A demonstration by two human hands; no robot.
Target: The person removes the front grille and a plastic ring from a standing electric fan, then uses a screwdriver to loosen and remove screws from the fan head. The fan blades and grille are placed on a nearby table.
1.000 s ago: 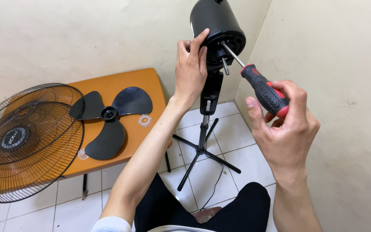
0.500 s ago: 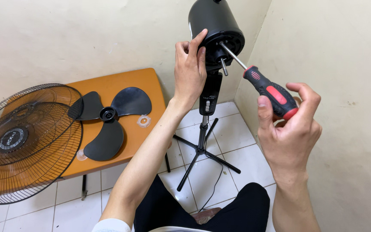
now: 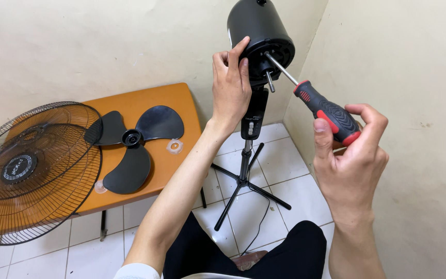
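A black fan motor housing point(image 3: 256, 26) stands on a pole with a tripod base point(image 3: 243, 181) in the room's corner. My left hand point(image 3: 232, 85) grips the housing's left side, fingers on its front rim. My right hand point(image 3: 351, 160) holds a red and black screwdriver point(image 3: 329, 112) by the handle's end, thumb and fingers around it. The metal tip of the screwdriver rests in the housing's front face, just above the bare motor shaft point(image 3: 269, 81).
An orange table point(image 3: 158, 101) at the left carries a black three-blade fan blade point(image 3: 130, 142), black wire fan guards point(image 3: 27, 170) and two small clear plastic caps point(image 3: 174, 146). White floor tiles lie below. Walls close in behind and to the right.
My right hand has shifted its hold on the screwdriver handle, fingers now further back near its end. The left hand stays on the housing.
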